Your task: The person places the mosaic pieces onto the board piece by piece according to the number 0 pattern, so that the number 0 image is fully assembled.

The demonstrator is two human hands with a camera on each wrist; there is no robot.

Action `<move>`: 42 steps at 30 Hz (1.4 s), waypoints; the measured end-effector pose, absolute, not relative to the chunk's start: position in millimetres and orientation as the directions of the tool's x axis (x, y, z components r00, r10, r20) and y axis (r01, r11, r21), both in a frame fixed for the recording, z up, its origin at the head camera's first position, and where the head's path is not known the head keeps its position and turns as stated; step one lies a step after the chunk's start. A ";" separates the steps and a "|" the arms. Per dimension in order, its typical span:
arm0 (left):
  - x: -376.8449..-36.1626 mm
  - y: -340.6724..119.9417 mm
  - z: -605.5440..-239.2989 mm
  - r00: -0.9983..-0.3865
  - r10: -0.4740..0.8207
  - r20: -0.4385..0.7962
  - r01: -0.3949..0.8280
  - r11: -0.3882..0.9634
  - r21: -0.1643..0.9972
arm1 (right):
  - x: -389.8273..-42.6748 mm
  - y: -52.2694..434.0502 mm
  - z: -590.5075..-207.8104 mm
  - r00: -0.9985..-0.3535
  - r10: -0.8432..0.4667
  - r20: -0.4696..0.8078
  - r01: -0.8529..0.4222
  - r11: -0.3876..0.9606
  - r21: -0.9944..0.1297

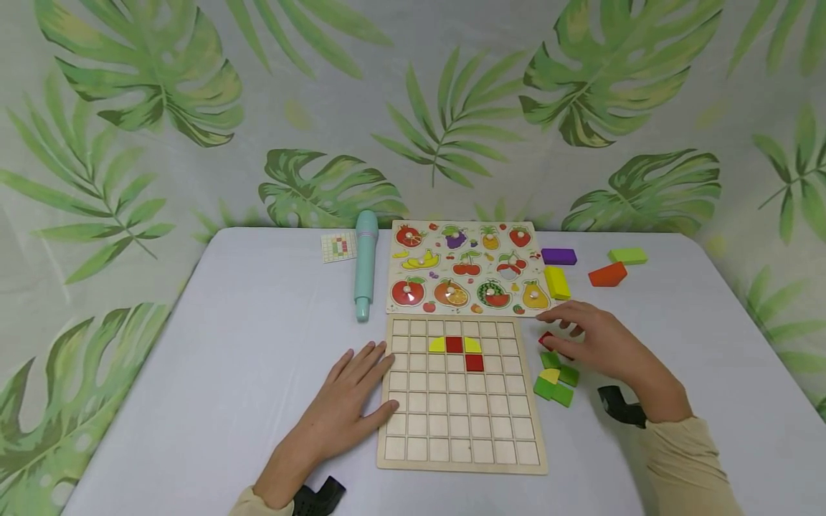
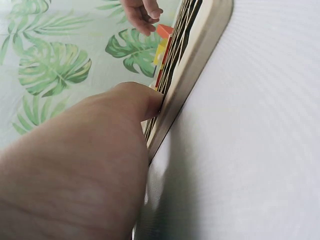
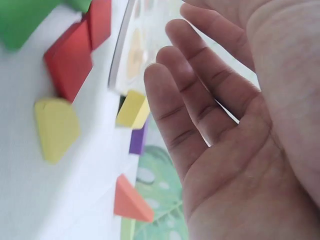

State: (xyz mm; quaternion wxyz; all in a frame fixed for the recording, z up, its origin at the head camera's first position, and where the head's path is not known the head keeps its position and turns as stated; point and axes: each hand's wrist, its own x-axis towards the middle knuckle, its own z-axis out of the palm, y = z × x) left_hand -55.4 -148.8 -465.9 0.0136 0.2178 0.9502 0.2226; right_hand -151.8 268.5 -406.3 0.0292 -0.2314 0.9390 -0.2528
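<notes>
A wooden grid board (image 1: 461,423) lies at the table's near middle. In its upper rows sit two yellow quarter pieces (image 1: 437,345) and two red squares (image 1: 474,362). My left hand (image 1: 361,390) lies flat, fingers straight, on the table and the board's left edge (image 2: 195,65). My right hand (image 1: 581,331) hovers open beside the board's right side, over a red piece (image 1: 546,337); its palm (image 3: 215,115) holds nothing. Green pieces (image 1: 553,391) and a yellow piece (image 1: 550,375) lie loose just below that hand. In the right wrist view, red pieces (image 3: 70,60) and a yellow piece (image 3: 56,127) lie beneath the fingers.
A fruit puzzle board (image 1: 467,269) lies behind the grid board. Left of it are a teal pen-like tool (image 1: 364,261) and a small pattern card (image 1: 338,247). Purple (image 1: 558,256), yellow (image 1: 557,282), orange (image 1: 607,274) and green (image 1: 628,255) blocks lie at the back right.
</notes>
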 end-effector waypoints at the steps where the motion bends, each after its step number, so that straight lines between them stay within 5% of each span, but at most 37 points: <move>1: -55.4 -148.8 -466.2 -0.905 0.420 0.073 0.408 0.805 0.430 | -152.3 271.3 -406.8 -0.893 -0.448 0.053 -0.414 0.767 -0.491; 18: -55.8 -148.5 -466.3 -0.905 0.420 0.065 0.405 0.804 0.435 | -157.9 310.4 -417.4 -0.910 -0.373 -0.182 -0.238 0.828 -0.508; 42: -55.9 -147.5 -464.1 -0.909 0.413 0.051 0.392 0.809 0.439 | -155.5 311.1 -419.9 -0.900 -0.404 -0.166 -0.279 0.825 -0.491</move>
